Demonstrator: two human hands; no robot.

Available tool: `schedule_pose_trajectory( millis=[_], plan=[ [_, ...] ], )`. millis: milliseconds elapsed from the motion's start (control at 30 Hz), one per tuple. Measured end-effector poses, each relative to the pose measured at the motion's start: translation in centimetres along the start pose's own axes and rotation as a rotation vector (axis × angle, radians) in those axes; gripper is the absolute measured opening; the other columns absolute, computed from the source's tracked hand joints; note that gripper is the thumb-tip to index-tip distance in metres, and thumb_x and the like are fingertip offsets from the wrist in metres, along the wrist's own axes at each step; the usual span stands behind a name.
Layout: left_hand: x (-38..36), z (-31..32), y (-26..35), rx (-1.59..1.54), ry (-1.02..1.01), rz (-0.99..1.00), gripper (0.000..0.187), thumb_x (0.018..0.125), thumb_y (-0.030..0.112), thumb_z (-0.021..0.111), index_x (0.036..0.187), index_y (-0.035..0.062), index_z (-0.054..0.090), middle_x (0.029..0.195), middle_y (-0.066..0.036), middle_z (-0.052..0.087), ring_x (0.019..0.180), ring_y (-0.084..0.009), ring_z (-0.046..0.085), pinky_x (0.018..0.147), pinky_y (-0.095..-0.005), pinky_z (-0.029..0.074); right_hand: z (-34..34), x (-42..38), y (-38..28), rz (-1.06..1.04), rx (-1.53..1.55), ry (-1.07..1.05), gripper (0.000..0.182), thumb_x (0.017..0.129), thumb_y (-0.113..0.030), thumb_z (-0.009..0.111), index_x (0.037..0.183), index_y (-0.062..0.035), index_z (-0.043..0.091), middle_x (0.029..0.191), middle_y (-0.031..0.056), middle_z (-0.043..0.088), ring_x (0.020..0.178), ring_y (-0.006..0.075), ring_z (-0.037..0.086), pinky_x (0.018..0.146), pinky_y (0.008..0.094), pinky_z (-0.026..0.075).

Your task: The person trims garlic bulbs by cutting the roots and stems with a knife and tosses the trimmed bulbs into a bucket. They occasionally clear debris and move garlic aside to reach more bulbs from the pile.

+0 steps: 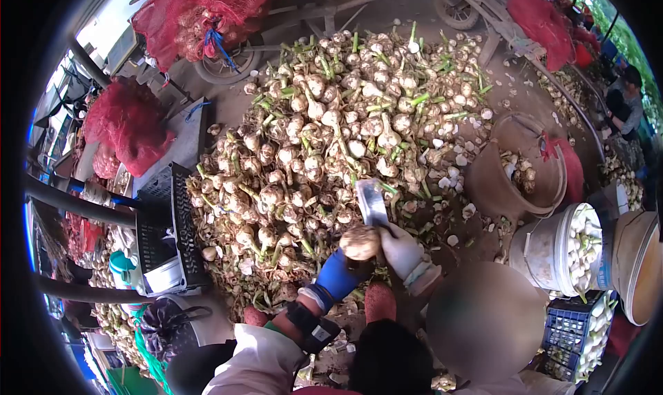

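My left hand (342,276), in a blue glove, is closed around a brown, dirt-covered garlic bulb (360,243). In a whitish glove, my right hand (400,251) grips a knife just to the right of the bulb. The broad metal knife blade (372,203) points up and away, over the near side of the pile. The handle is mostly hidden by the fingers. Beyond both hands spreads a big heap of garlic bulbs (314,164), many with roots and cut green stems. A dark device is strapped to my left wrist.
A brown tub (483,181) with some bulbs stands right of the heap. Near it are a bucket (542,257) of white pieces and a blue crate (568,333). A black crate (176,229) stands left. Red mesh sacks (128,126) lie behind. A blurred round patch covers the lower right.
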State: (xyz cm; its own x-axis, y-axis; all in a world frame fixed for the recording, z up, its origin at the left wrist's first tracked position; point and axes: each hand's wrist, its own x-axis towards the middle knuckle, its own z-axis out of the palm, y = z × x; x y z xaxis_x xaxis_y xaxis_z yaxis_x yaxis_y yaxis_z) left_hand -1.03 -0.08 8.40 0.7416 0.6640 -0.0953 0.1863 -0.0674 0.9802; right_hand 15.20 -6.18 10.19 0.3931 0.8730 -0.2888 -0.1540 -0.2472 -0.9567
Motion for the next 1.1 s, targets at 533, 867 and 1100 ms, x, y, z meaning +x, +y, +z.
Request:
schedule_pose_trajectory(
  millis=[533, 867, 1100],
  plan=[
    [1.6, -2.4, -8.4, 0.149, 0.114, 0.053, 0.028, 0.094, 0.023, 0.051, 0.119, 0.0108, 0.053, 0.100, -0.003, 0.065, 0.097, -0.0193, 0.060, 0.111, -0.0369, 0.031, 2.7, -3.8, -7.2, -1.238, -1.491, 0.052, 0.021, 0.079, -0.022, 0.063, 0.096, -0.0108, 0.062, 0.074, 0.0008, 0.053, 0.060, 0.0151, 0.055, 0.053, 0.0304, 0.045],
    [0.8, -1.8, -7.0, 0.372, 0.216, 0.177, 0.029, 0.089, 0.014, 0.063, 0.115, 0.0066, 0.055, 0.100, -0.006, 0.065, 0.092, -0.0195, 0.063, 0.085, -0.0319, 0.051, 0.3, -4.4, -6.2, -0.864, -1.126, 0.011, 0.018, 0.083, -0.025, 0.064, 0.087, -0.0105, 0.053, 0.072, 0.0077, 0.054, 0.058, 0.0262, 0.058, 0.052, 0.0391, 0.047],
    [-2.1, -1.3, -1.3, -0.066, 0.263, 0.000, 0.018, 0.094, 0.010, 0.052, 0.111, 0.0060, 0.058, 0.110, -0.010, 0.067, 0.097, -0.0214, 0.066, 0.085, -0.0342, 0.054, -4.9, 2.3, 2.6, -0.506, -1.309, 0.190, 0.008, 0.087, -0.017, 0.054, 0.086, -0.0085, 0.054, 0.074, 0.0126, 0.061, 0.068, 0.0326, 0.063, 0.058, 0.0426, 0.049]
  ],
)
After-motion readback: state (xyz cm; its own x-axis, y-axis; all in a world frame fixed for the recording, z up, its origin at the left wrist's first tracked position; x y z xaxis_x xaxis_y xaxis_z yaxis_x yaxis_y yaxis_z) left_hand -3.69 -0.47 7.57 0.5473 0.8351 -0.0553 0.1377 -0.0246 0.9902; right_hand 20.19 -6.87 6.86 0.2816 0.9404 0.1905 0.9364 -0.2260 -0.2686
